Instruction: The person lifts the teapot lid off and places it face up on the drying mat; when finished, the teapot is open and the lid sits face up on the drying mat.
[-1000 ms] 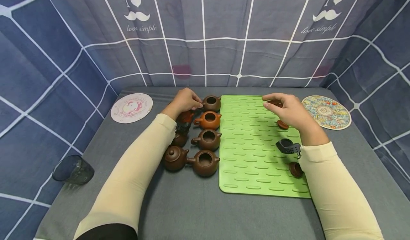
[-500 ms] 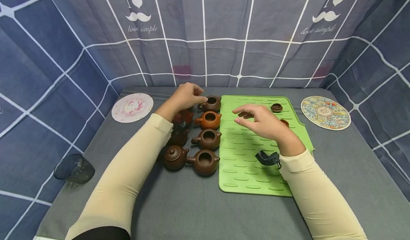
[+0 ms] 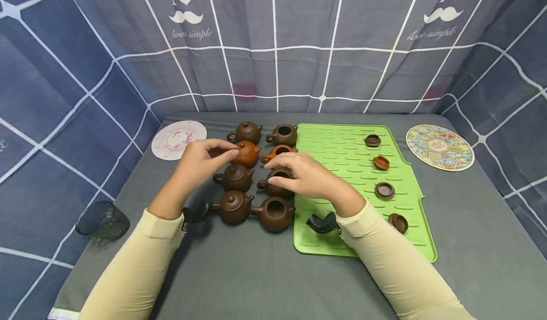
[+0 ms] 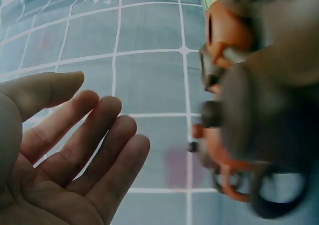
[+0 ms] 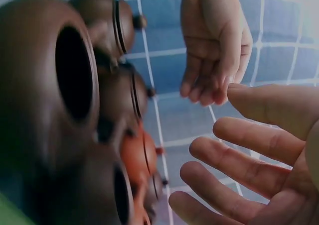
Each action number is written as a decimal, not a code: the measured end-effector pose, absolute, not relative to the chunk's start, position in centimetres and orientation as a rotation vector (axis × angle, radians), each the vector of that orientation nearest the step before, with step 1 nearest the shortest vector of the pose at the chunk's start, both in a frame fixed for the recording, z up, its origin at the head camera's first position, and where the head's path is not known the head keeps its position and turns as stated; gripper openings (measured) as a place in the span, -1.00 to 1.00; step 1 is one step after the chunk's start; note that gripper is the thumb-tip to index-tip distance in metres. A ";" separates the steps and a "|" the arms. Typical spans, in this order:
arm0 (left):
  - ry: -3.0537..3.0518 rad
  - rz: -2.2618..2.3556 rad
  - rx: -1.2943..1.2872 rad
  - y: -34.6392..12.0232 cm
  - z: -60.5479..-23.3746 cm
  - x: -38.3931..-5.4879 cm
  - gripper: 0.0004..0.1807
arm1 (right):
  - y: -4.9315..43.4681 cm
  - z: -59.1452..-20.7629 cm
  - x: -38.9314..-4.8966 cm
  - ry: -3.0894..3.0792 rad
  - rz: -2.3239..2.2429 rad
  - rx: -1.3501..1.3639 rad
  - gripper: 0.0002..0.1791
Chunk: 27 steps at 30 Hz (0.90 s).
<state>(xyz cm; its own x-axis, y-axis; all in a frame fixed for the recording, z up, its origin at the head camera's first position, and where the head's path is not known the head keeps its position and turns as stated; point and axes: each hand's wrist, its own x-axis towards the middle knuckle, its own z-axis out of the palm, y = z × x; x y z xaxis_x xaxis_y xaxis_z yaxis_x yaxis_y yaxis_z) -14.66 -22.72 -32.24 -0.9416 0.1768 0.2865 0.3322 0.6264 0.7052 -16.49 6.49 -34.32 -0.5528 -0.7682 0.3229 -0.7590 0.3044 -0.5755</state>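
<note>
My left hand (image 3: pixel 198 165) hovers at the left of the lidded teapots with fingers relaxed; its palm shows bare in the left wrist view. In the head view its fingertips overlap the orange lidded teapot (image 3: pixel 249 156). Brown lidded teapots (image 3: pixel 236 179) line up before and behind that one. My right hand (image 3: pixel 314 180), fingers loosely bent and holding nothing, is over the column of lidless teapots, partly covering the orange lidless teapot (image 3: pixel 270 156) and a brown lidless teapot (image 3: pixel 278 190). At the column's front stands another brown lidless teapot (image 3: pixel 273 222), its dark opening facing up.
On the green mat (image 3: pixel 337 163) several small teapot lids (image 3: pixel 385 191) lie in a column toward its right side. A pink-and-white round mat (image 3: pixel 177 139) is at the back left, a patterned round mat (image 3: pixel 440 146) at the right. A dark glass (image 3: pixel 102 220) sits far left.
My left hand has drawn back from the rear teapots, toward me and leftward. The right hand has travelled left from above the lids to over the lidless teapots, uncovering the lids.
</note>
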 end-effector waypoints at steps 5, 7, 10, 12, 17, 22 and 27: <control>-2.643 -1.316 -0.343 -24.3 -34.6 -12.6 -0.78 | 3.4 -34.7 -16.0 2.453 -1.032 -1.533 -0.64; -2.670 -1.333 -0.328 -25.4 -35.0 -12.1 -0.76 | 2.3 -34.8 -15.8 2.434 -1.018 -1.542 -0.63; -2.745 -1.355 -0.366 -27.3 -35.3 -11.7 -0.76 | 1.0 -34.9 -15.4 2.435 -0.985 -1.530 -0.62; -2.810 -1.348 -0.427 -28.3 -35.4 -11.5 -0.76 | 0.3 -35.0 -15.2 2.427 -0.986 -1.526 -0.62; -2.957 -1.409 -0.578 -29.9 -36.4 -11.1 -0.64 | -0.6 -35.7 -14.8 2.403 -0.984 -1.503 -0.61; -2.965 -1.464 -0.705 -30.5 -38.0 -10.9 -0.63 | -1.0 -36.4 -14.7 2.416 -0.968 -1.505 -0.63; -2.888 -1.459 -0.818 -30.8 -39.3 -11.1 -0.78 | -1.2 -36.9 -14.7 2.442 -0.963 -1.495 -0.64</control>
